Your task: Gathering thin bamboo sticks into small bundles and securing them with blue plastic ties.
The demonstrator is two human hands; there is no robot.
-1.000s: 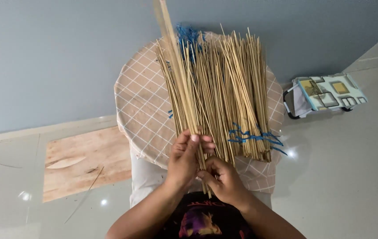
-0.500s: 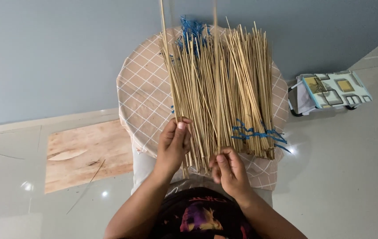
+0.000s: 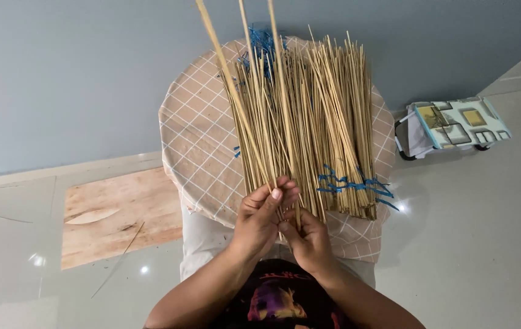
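Both hands have closed in together since half a second ago. Our left hand (image 3: 263, 213) and right hand (image 3: 306, 237) now pinch the near ends of a few thin sticks (image 3: 242, 97), lifted and fanning toward 12 o'clock. The main stick bundle (image 3: 321, 122) lies flat on the round checked table (image 3: 193, 140), blue ties (image 3: 349, 183) at its 5 o'clock. Grip count unclear, probably three sticks. So we're separating sticks out.
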